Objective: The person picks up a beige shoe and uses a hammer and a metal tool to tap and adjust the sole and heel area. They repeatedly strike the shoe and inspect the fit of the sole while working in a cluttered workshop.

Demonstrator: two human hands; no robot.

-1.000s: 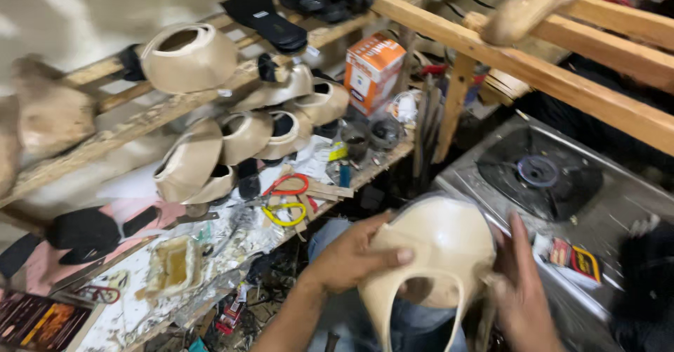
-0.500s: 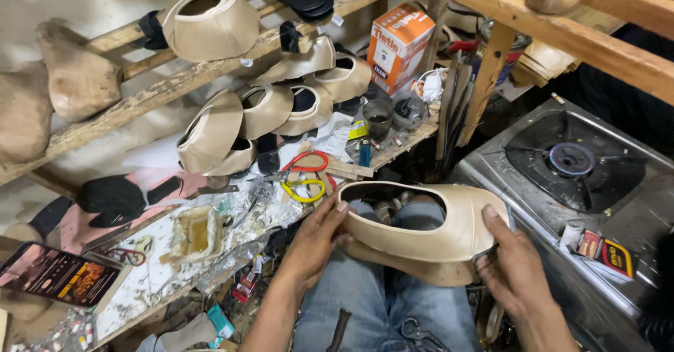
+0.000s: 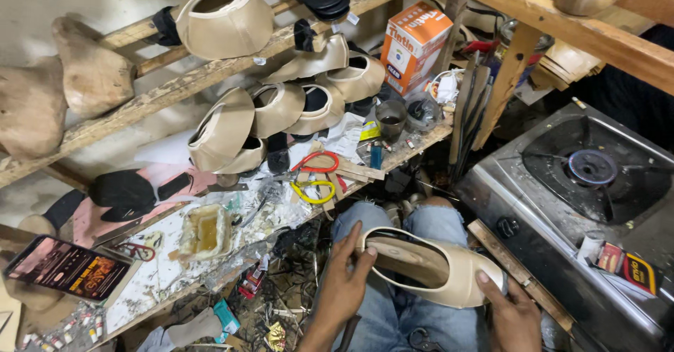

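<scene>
Both hands, left hand (image 3: 344, 282) and right hand (image 3: 512, 313), clamp a beige shoe (image 3: 435, 268) over the lap. Just left stands the cluttered bench (image 3: 168, 268); a stove (image 3: 590, 176) crowds the right.

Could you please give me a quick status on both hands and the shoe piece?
Left hand grips the beige shoe upper at its open end. Right hand holds its toe end, thumb on top. Upper lies flat over the lap, beside the gas stove; nothing blocks it.
</scene>
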